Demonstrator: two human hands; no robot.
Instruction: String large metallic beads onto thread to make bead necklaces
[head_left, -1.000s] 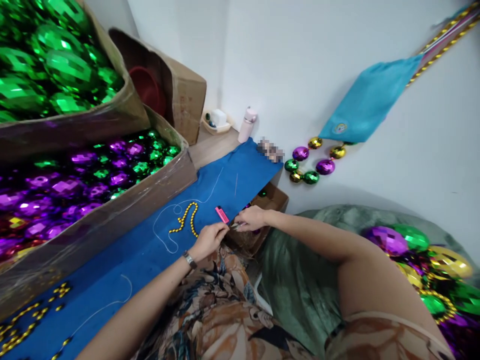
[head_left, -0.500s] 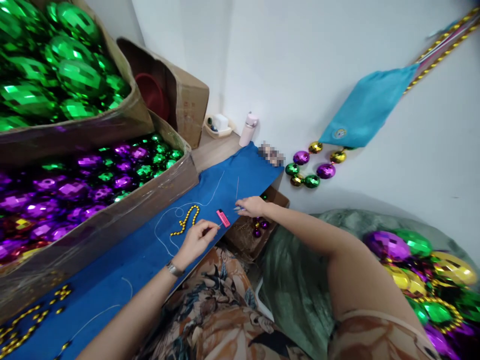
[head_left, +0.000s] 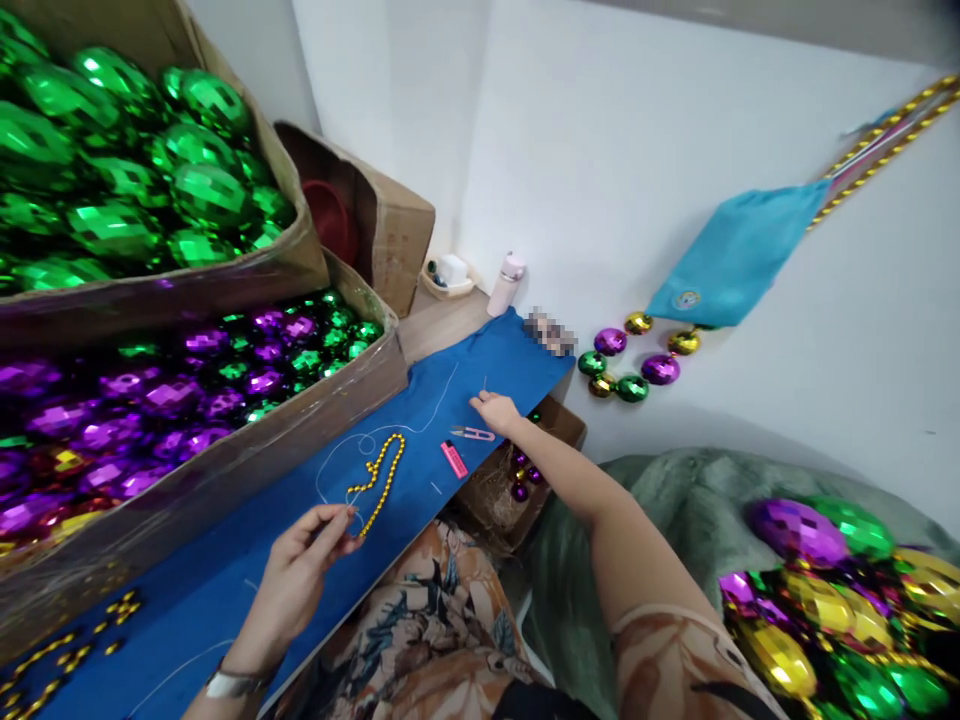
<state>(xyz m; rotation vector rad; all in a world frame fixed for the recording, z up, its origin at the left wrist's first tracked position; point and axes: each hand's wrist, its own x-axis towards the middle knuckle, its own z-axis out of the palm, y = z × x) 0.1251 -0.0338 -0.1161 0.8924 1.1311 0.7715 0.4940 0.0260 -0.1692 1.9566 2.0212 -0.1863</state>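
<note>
My left hand point(head_left: 311, 550) is closed in a pinch on one end of a gold bead string point(head_left: 390, 475), which loops away over the blue cloth point(head_left: 431, 385). A white thread point(head_left: 431, 415) curls across the cloth beyond it. My right hand point(head_left: 496, 410) is closed at the fingertips on a thin, straight, needle-like piece point(head_left: 484, 382). Just below that hand lie pink-handled thread snips point(head_left: 476, 433), with a pink lighter point(head_left: 454, 459) nearer to me. A short white scrap of thread point(head_left: 436, 488) rests by the table edge.
Boxes of large green beads point(head_left: 202, 190) and smaller purple and green beads point(head_left: 169, 395) stand at the left. Loose gold beads point(head_left: 64, 650) lie lower left. At the far end are a pale bottle point(head_left: 506, 283) and a small basket point(head_left: 448, 285). An open carton point(head_left: 499, 495) sits below the table edge.
My left hand has moved left and toward me, drawing the gold beads out longer. My right hand has let go of the snips and grasped the thin piece. A thread scrap now lies on the cloth.
</note>
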